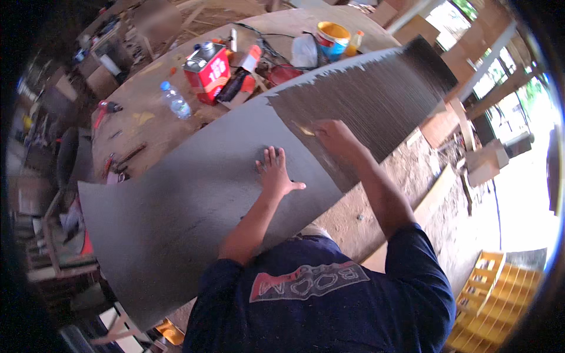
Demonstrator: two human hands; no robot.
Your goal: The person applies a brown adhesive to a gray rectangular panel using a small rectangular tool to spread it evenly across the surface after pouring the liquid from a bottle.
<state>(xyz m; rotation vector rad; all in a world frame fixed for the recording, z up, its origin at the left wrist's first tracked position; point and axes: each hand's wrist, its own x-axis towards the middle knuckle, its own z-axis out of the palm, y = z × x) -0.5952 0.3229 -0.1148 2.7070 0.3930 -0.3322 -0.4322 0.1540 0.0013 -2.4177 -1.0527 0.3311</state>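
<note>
A large flexible grey sheet lies diagonally across a wooden table. Its far right part carries a dark, streaked coating with a ragged light edge along the far side. My left hand rests on the smooth grey part, palm down and fingers spread. My right hand is closed over the near part of the coated area, around a small yellowish flat tool whose exact kind I cannot tell. The fingers of this hand are slightly blurred.
Behind the sheet on the wooden table are a red metal can, a water bottle, a paint bucket, an orange bottle, cables and a red cordless drill. A yellow slatted object stands at lower right.
</note>
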